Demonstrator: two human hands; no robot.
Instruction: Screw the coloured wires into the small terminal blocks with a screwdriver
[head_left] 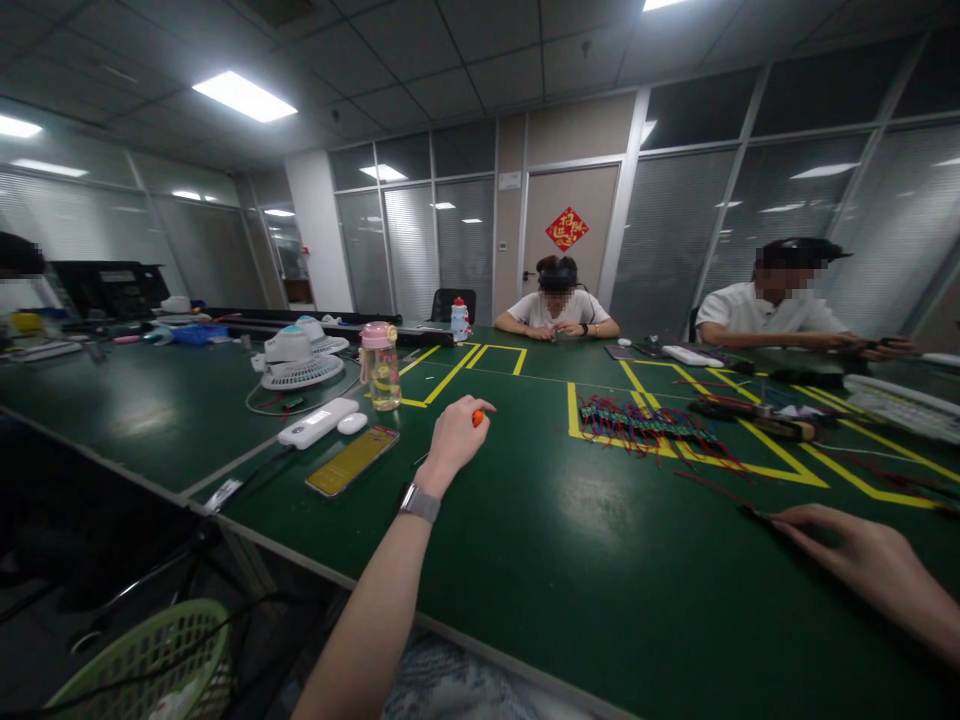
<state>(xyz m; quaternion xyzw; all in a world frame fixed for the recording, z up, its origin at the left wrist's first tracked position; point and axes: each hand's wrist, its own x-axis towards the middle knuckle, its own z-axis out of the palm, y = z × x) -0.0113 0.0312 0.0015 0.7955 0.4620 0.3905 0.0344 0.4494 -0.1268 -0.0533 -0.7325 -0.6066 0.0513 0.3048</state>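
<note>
My left hand [453,442], with a watch on its wrist, is closed over the middle of the table around an orange-handled screwdriver [478,418]. Only the orange end and a bit of thin shaft show; the fingers hide the rest. At the right, my right hand [870,560] pinches a small circuit board [759,515] between thumb and fingers. A red wire [709,483] trails from that board toward the back left. Beyond, a row of small boards with red and blue wires [645,422] lies within yellow tape.
Left of my left hand are a phone [352,461], a white power strip [319,423], a pink-lidded bottle [382,375] and a white fan [300,360]. Dark tools [757,420] lie at the right. Two people sit across the green table [525,580]. A green basket [150,660] stands below left.
</note>
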